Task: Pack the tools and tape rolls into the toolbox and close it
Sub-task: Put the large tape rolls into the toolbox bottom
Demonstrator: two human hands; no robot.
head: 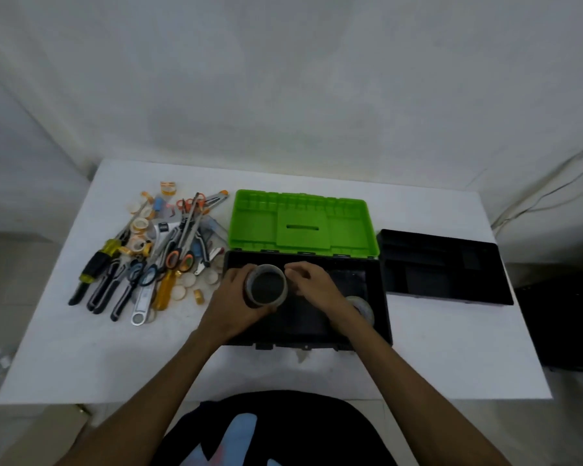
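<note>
Head view: left hand [239, 297] grips a tape roll [266, 285] over the open toolbox [381, 297]; right hand [312, 285], fingers loosely curled, steadies it. Next: lower and release.

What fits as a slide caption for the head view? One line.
Left hand holds a clear tape roll over the open toolbox, right hand beside it; tools wait alongside.
</note>
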